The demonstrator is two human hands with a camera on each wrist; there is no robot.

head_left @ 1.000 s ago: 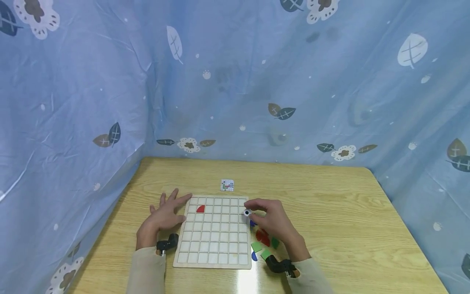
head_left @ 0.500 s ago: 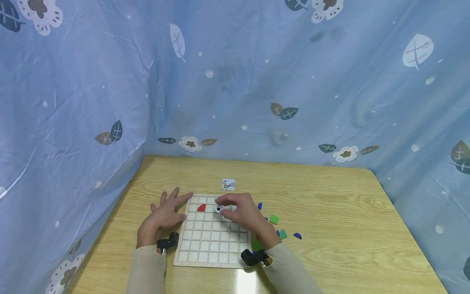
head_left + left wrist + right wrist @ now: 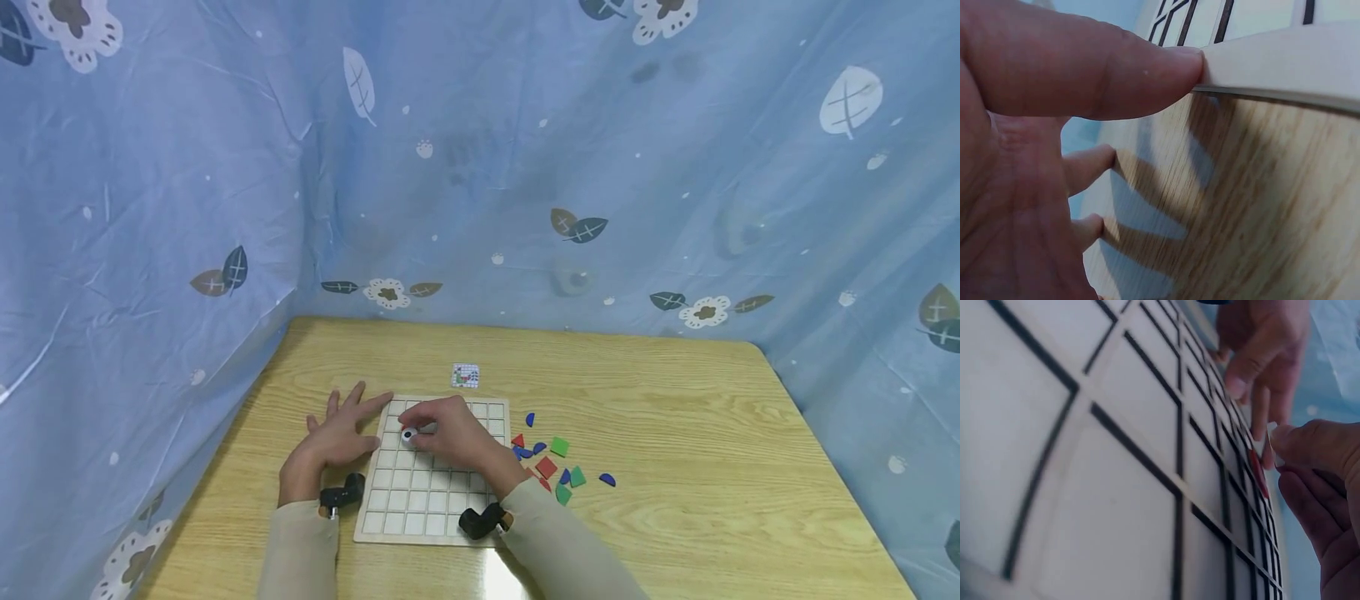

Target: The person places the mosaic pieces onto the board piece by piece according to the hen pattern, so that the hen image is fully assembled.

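Pinching a small white disc [image 3: 408, 435] with a black centre, the person's right hand [image 3: 453, 431] is hovering over the far left part of a pale gridded board [image 3: 416, 503]. Thumb and forefinger are holding the disc between their tips; whether it is touching the board, I cannot tell. Just beside it a red piece [image 3: 1258, 473] is lying on the grid, mostly hiding behind those fingers from above. The left hand [image 3: 335, 440] is resting along the board's left side with its fingers lying spread, the thumb tip touching the board's edge and the forefinger pointing to the far left corner. Beyond the far edge a little printed card [image 3: 465, 375] is lying on the wooden table [image 3: 690, 433]. Right of the board, loose pieces are lying scattered: a green square [image 3: 559, 447], a red square [image 3: 546, 468] near it, and several blue half-rounds, one half-round [image 3: 607, 480] sitting apart, farthest right. Behind everything, a blue leaf-patterned curtain [image 3: 480, 183] is hanging.
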